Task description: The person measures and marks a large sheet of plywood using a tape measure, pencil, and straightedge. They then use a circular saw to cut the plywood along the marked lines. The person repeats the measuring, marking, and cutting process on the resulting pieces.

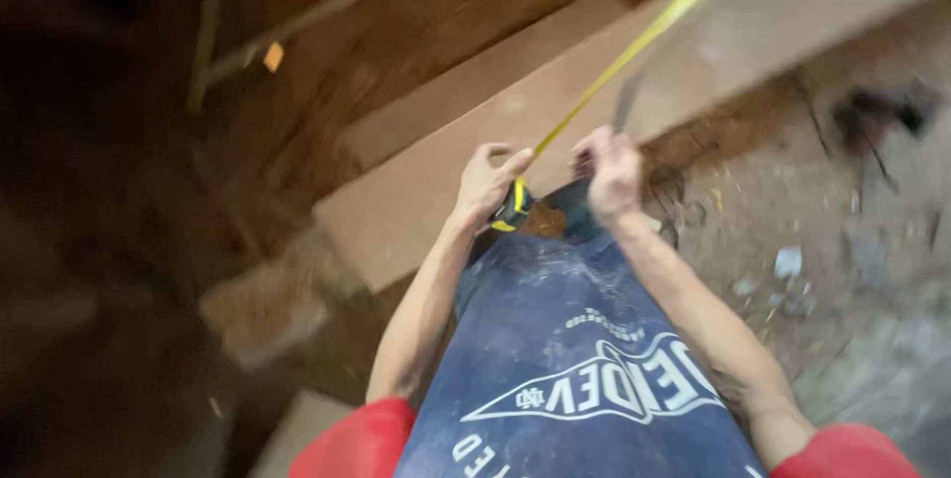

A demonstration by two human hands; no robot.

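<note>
My left hand (487, 181) grips a black and yellow tape measure case (512, 209). Its yellow tape blade (634, 47) runs up and to the right along a long brown wooden board (555, 121) lying on the ground. My right hand (611, 173) is closed just right of the case, at the board's near edge, and holds a thin dark pencil-like tool (624, 102) that points up over the board. The picture is blurred, so how the tool meets the board is unclear.
A second board (466, 82) lies behind the first. A pale block (265, 312) sits at the lower left. Dusty ground with debris and scraps (792, 270) spreads to the right, with a dark tool (877, 111) further off. My dusty blue apron (565, 369) fills the bottom.
</note>
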